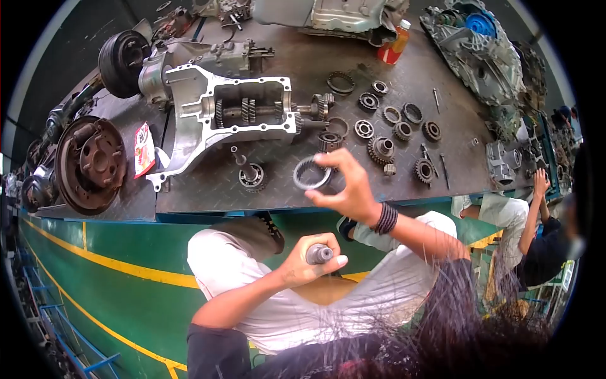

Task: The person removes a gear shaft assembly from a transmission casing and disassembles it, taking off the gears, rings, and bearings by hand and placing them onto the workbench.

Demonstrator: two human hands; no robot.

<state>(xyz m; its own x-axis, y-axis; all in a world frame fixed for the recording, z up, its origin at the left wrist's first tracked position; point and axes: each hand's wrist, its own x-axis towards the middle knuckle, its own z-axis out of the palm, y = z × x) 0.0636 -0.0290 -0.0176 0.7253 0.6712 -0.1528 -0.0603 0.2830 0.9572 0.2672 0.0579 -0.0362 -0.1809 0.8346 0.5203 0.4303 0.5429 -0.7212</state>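
My left hand (298, 265) is closed in front of my lap around a metal shaft (320, 254), whose splined-looking end points up out of the fist. Between the thumb and fingers of my right hand (353, 191) is a toothed metal ring (303, 182), tilted above the front edge of the table. Beyond the ring stands an open gearbox housing (221, 134) with a geared shaft (233, 114) inside it. Just left of the ring, a bearing on a short shaft (252, 176) rests on the table.
Loose gears (380, 150), rings (413, 114) and a bearing (363, 129) lie on the metal table (297, 54). A rusty brake drum assembly (91, 164) is at the left. An orange bottle (394, 44) stands at the back. Another person (543, 240) sits at the right.
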